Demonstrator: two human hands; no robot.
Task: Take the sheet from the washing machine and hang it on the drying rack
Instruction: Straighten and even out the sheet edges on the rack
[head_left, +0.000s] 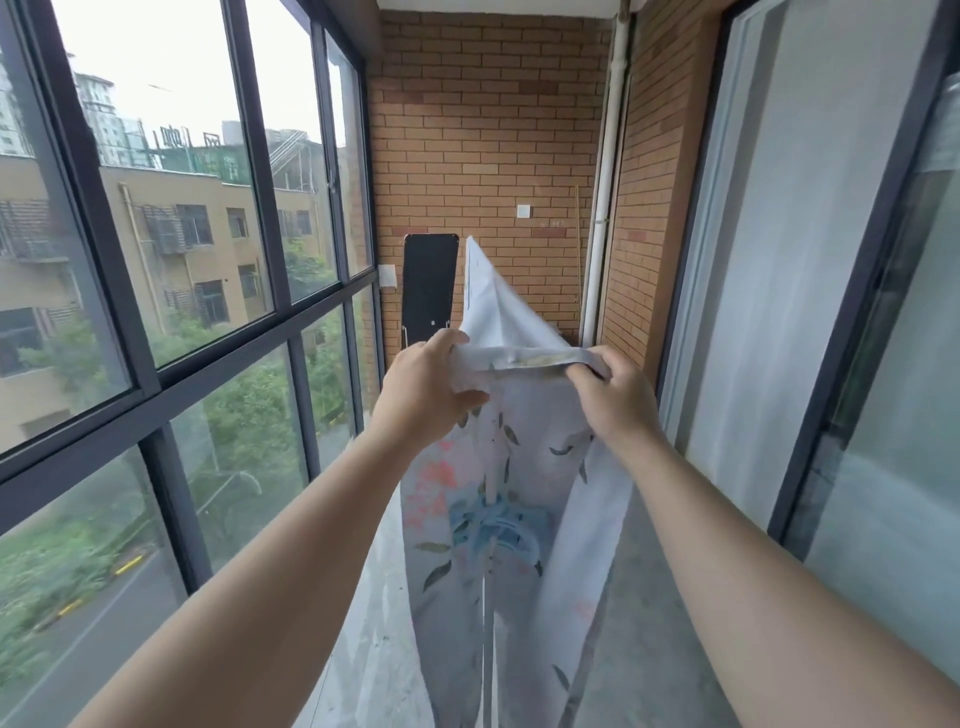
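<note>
A pale sheet printed with leaves and pink and blue patches hangs down in front of me, stretched between both hands. My left hand grips its top edge at the left, fingers curled over the cloth. My right hand pinches the same edge at the right. A corner of the sheet rises in a peak behind the hands. A thin white rod of the drying rack shows through the cloth below. The washing machine is out of view.
I stand on a narrow balcony with a concrete floor. Dark-framed windows run along the left, a sliding glass door along the right. A black board leans on the brick end wall beside a white pipe.
</note>
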